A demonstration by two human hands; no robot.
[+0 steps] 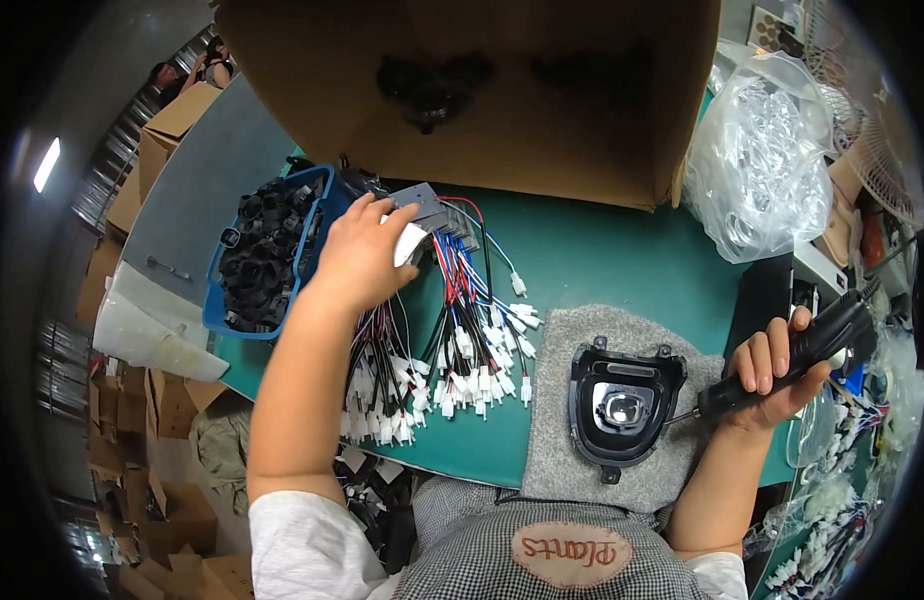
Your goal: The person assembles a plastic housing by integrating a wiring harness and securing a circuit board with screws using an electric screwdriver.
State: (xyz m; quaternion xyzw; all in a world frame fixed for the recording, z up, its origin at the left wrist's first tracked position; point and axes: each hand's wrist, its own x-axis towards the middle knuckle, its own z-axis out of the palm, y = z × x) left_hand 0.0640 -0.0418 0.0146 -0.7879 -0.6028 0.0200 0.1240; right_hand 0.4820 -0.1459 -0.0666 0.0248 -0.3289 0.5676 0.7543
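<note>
My left hand (357, 255) reaches over a stack of flat grey modules (417, 200), its fingers spread and touching them. A white-faced piece (410, 243) lies between thumb and fingers; no firm grip shows. From the modules, bundled wires end in many white plug connectors (472, 385). My right hand (775, 375) is closed around a black power screwdriver (737, 392), held slanting. Its thin bit points at the right side of a black lamp-like housing (627, 405) with a clear lens in its middle. Whether the bit touches a screw is too small to tell. The housing lies on a grey cloth (557, 365).
A large cardboard box (522, 180) with dark parts inside stands at the back of the green table (572, 265). A blue bin (244, 333) of black parts is at left. A clear plastic bag (762, 160) sits back right, near a fan (877, 165). Cartons and people are far left.
</note>
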